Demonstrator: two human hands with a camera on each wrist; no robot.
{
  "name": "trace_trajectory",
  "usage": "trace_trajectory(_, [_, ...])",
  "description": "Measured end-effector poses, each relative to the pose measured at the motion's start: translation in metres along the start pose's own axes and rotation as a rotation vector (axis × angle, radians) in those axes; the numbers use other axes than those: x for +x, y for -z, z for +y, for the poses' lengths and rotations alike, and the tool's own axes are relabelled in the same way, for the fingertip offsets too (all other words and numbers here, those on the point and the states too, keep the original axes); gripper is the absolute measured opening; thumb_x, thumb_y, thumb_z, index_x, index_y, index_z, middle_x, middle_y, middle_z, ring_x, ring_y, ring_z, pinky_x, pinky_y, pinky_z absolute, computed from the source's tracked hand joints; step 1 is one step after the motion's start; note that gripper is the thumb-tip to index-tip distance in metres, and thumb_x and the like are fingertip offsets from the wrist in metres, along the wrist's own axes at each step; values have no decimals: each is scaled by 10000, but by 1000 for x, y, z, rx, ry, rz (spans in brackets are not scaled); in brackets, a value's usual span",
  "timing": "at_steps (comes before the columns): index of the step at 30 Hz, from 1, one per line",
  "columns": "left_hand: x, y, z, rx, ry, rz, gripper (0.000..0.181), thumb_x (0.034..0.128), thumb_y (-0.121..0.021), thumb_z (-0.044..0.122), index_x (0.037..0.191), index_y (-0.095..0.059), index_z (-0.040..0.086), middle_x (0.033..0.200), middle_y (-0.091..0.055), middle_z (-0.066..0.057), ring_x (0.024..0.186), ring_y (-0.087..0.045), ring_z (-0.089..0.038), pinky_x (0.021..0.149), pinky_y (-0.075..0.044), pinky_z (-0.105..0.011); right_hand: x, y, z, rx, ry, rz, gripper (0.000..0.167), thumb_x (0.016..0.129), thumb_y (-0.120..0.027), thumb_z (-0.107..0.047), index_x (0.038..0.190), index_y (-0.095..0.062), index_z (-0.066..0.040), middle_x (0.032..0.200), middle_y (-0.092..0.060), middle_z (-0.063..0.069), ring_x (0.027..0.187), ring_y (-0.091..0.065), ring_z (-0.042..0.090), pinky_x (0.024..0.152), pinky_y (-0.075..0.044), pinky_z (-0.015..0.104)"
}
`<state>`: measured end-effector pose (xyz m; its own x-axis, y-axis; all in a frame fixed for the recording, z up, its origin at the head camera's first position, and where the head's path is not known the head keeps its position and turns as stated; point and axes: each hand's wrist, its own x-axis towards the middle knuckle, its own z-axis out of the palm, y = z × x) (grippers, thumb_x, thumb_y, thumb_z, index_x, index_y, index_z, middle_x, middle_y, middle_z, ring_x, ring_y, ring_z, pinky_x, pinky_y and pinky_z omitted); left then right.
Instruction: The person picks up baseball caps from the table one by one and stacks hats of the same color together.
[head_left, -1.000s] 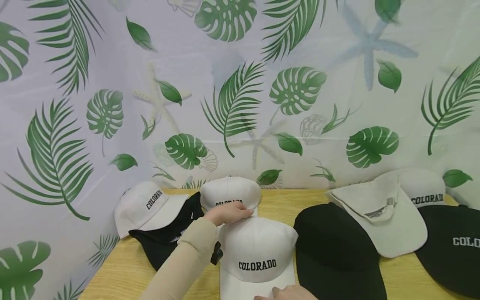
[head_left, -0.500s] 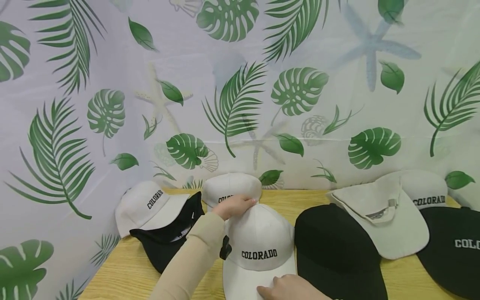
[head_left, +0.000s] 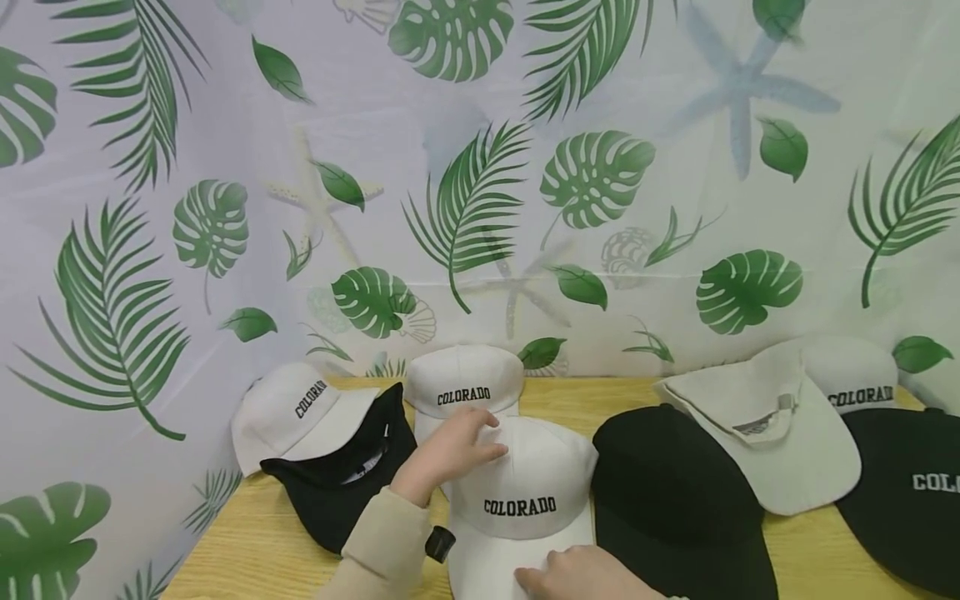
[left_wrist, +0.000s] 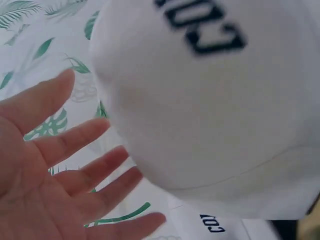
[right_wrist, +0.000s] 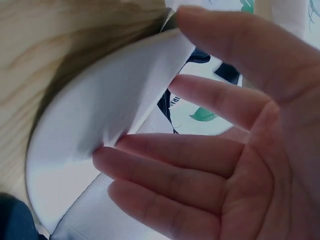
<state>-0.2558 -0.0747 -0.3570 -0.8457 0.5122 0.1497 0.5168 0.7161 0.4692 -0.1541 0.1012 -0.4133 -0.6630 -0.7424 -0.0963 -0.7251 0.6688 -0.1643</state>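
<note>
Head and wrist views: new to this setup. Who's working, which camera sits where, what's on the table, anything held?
There's no machine: a person works bare-handed. The wide picture comes from a camera worn on the head, looking forward and down; the two close-ups come from one camera on each wrist. On the wooden table are white caps and black caps, several lettered COLORADO. The left hand is spread beside the crown of the front white cap; the right hand appears to touch its brim. Neither hand is clearly gripping anything.

Front white cap [head_left: 525,483] is shared by all views, framed forward-and-down from the head, closely from both wrists.
</note>
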Motion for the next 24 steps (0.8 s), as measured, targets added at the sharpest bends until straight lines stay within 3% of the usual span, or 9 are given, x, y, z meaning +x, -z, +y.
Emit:
trace_trajectory(2, [-10,-4,-1,-1,-8,29,322,822,-631,214,1042,-569,-12,1064,-536,-134,1001,-500,-265,837,-400,-378,0,1,0,-11,-13,-4,253,781,-603,-421,916,-598,-207,525,-429,-98,422,-377,18,394,-328,208])
trace_trajectory(6, [-22,-12,-4,-36,33,56,323,802,-657,208,1050,-571,20,1112,-500,-122,1016,-488,-251,838,-401,-378,0,1,0,1,-35,-9,272,768,-610,-442,910,-597,-211,520,-421,-100,424,-379,26,399,-327,220])
trace_trajectory(11, [-27,-19,-7,-81,36,78,354,780,-680,180,1072,-562,19,1149,-475,-129,1042,-468,-255,853,-392,-384,-1,0,0,-17,-44,2,306,759,-607,-468,916,-592,-207,505,-403,-96,417,-376,35,397,-324,228])
trace_trajectory(17, [-30,-20,-9,-54,43,96,319,812,-645,196,1067,-560,25,1143,-484,-121,1019,-480,-240,832,-406,-373,-2,0,1,-14,-53,-21,346,755,-610,-474,969,-601,-202,527,-419,-89,432,-389,44,410,-340,237])
trace_trajectory(20, [-33,-17,-16,-18,104,154,272,845,-601,212,1048,-570,33,1084,-522,-114,924,-516,-221,760,-432,-361,-2,1,1,-3,-56,-30,357,750,-615,-477,973,-600,-199,540,-430,-90,440,-393,41,416,-346,238])
trace_trajectory(24, [-37,-13,-34,84,245,266,273,844,-598,233,1037,-587,40,1010,-546,-129,821,-536,-235,665,-444,-358,-1,0,2,3,-53,-36,371,744,-610,-497,967,-593,-201,558,-441,-87,455,-395,43,424,-351,244])
